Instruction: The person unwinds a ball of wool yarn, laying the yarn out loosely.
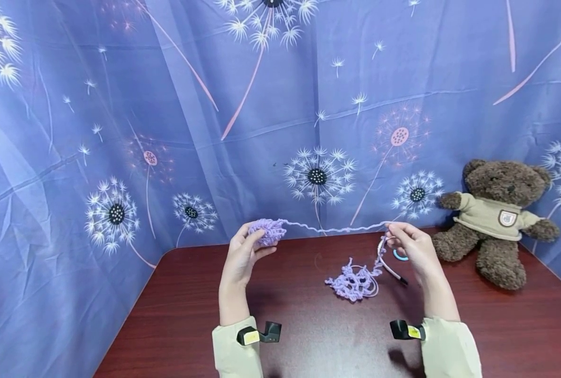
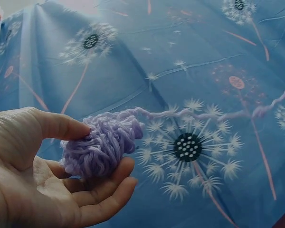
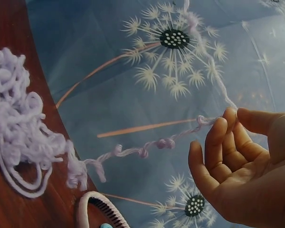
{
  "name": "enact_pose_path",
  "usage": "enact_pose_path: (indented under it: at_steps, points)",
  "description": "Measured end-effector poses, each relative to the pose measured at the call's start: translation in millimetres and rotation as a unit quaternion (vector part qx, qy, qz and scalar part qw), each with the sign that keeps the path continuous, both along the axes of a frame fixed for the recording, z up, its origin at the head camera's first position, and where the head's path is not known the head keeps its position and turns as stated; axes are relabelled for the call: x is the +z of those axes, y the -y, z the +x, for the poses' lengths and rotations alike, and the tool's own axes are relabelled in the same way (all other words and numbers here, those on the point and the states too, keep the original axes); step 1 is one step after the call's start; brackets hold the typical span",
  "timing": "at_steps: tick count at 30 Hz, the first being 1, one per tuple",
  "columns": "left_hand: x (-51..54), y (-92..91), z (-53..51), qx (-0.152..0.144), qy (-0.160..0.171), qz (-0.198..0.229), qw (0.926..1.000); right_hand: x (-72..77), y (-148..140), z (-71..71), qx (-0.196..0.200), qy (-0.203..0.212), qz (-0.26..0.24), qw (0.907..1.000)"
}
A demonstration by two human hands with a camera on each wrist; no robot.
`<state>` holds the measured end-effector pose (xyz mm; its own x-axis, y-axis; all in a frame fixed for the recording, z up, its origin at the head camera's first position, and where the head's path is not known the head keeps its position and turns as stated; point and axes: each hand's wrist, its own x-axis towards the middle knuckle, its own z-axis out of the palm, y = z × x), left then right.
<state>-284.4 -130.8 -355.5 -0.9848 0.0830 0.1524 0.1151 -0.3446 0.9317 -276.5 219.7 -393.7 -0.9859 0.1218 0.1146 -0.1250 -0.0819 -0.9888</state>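
I see the left hand pinching the yarn ball, the right hand pinching its strand; a heap, perhaps tangled, lies on the tabletop.

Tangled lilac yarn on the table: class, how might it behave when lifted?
The tangled yarn would probably sag floppily, since its loops lie slack. It looks light, with open gaps between them. It could also trail after the right hand, which pinches a knotted strand running up from it.
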Motion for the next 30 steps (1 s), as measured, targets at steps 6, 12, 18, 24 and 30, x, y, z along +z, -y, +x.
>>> enact_pose_path:
  at_steps: [6, 12, 18, 24, 30]
  points:
    - [-1.2, -12.1, -0.8, -0.020, -0.002, -0.019, 0.9996, 2.1, 8.3, -0.3, 0.002, 0.009, 0.060, 0.9982]
    - [-2.1, -23.0, -0.6, -0.037, -0.010, -0.044, 0.9983, 2.5, 19.3, -1.5, 0.010, -0.003, 0.058, 0.9983]
    - [-2.5, -35.5, 0.7, -0.053, -0.016, -0.057, 0.9968, 4.7, 40.0, -3.2, 0.026, 0.001, 0.073, 0.9970]
    - [-3.3, -46.3, 1.4, -0.079, -0.025, -0.075, 0.9937, 5.7, 67.1, -2.0, 0.067, -0.026, 0.112, 0.9910]
    - [-4.3, -50.5, 1.6, -0.096, -0.022, -0.082, 0.9918, 4.3, 90.6, 2.7, 0.120, -0.051, 0.140, 0.9815]
